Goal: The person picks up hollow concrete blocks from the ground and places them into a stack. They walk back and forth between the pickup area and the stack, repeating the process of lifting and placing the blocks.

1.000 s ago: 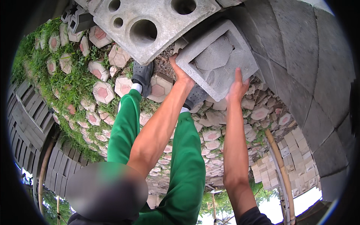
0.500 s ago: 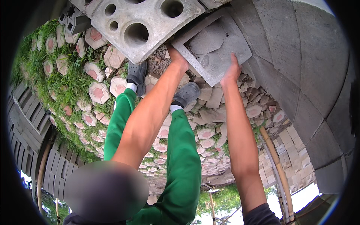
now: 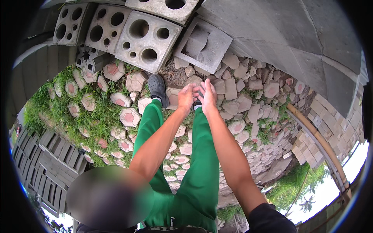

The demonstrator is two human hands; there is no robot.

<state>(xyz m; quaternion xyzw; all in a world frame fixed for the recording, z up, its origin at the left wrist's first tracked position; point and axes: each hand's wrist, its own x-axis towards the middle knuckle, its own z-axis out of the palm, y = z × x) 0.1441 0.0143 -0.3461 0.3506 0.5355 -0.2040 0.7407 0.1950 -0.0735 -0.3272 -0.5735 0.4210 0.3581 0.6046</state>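
My left hand (image 3: 186, 97) and my right hand (image 3: 208, 94) are close together in front of my legs, fingers stretched out, with nothing in them. Some fingertips meet or overlap. Just beyond them a grey square concrete block (image 3: 214, 58) with a raised rim rests among the rubble, broken flat pieces lying in its hollow. To its left stands a grey concrete block with round holes (image 3: 134, 39), one of several in a row.
A grey shoe (image 3: 157, 88) is beside the holed block. Hexagonal pavers (image 3: 129, 117) with grass between them cover the left ground; broken stone pieces (image 3: 244, 103) lie at right. Grey slabs (image 3: 279, 42) stack high at far right, near a bamboo pole (image 3: 316, 134).
Both hands have let go of the square concrete block and drawn back toward me, coming together. The block now rests by itself beside the holed blocks. The view has shifted.
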